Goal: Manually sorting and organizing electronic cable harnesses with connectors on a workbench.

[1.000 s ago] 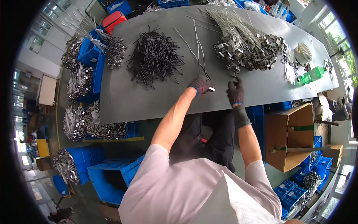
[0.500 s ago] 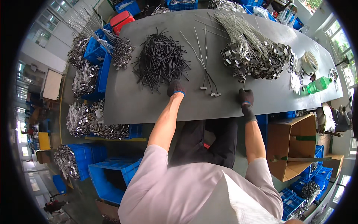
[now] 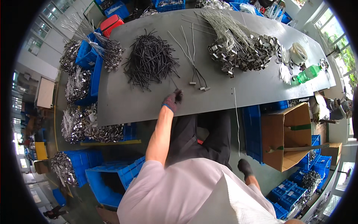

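Just in front of a heap of thin black tubes [image 3: 152,61], my gloved left hand [image 3: 173,100] is closed on one black tube [image 3: 174,83] that sticks out toward the heap. My gloved right hand [image 3: 245,167] is low at the right, off the table's front edge, fingers closed. A long thin white wire [image 3: 236,119] stretches from over the tabletop down to this hand; the end in the fist is hidden. Between the heaps lie three white wires [image 3: 193,52] with black lower parts and small metal end pieces [image 3: 201,89].
A big bundle of wires with metal ends [image 3: 246,52] lies on the grey table [image 3: 130,106]. Right of it are a tape roll [image 3: 298,53] and green bottle [image 3: 309,73]. An open cardboard box [image 3: 272,138] stands below the right edge; blue crates [image 3: 112,171] stand left.
My right hand has moved from the table's front edge down toward my body, drawing the white wire out of the bundle. My left hand has come back from the heap with a black tube.
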### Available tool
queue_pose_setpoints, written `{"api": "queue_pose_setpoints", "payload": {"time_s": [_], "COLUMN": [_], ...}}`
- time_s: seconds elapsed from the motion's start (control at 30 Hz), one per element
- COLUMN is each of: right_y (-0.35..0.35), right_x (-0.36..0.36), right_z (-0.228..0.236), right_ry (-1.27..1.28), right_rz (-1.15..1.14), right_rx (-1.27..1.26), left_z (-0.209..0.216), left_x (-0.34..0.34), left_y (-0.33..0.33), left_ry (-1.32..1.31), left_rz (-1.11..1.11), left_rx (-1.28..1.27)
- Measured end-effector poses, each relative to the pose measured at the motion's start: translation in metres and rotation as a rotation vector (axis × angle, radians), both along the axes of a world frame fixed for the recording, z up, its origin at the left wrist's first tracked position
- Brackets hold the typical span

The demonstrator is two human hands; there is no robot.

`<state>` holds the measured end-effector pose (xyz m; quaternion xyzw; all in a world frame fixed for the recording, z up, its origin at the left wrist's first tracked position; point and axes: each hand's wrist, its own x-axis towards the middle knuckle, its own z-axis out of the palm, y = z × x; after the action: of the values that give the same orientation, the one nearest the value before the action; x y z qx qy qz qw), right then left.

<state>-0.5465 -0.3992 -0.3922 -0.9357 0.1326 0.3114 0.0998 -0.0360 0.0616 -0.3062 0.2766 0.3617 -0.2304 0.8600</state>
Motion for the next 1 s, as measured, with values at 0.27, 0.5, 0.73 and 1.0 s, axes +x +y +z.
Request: {"api": "queue_pose_setpoints", "payload": {"time_s": [0.27, 0.5, 0.73, 1.0], "right_y": [0.104, 0.078, 0.07, 0.14], "right_x": [0.127, 0.148, 0.13, 0.319], "right_z": [0.099, 0.099, 0.09, 0.171], "right_ry": [-0.478, -0.281, -0.238, -0.816], "right_rz": [-0.079, -0.027, -0.102, -0.508], "right_rx": [0.134, -0.039, -0.009, 1.03], "left_z": [0.08, 0.158, 0.152, 0.096], "left_x": [-0.036, -0.022, -0.045, -0.109], "left_y": [-0.154, -0.155, -0.143, -0.17], "left_ry": [-0.378, -0.755, -0.858, -1.04], "left_rz": [-0.096, 0.303, -0.137, -0.628], "left_rx": [-0.013, 0.363, 0.716, 0.912]}}
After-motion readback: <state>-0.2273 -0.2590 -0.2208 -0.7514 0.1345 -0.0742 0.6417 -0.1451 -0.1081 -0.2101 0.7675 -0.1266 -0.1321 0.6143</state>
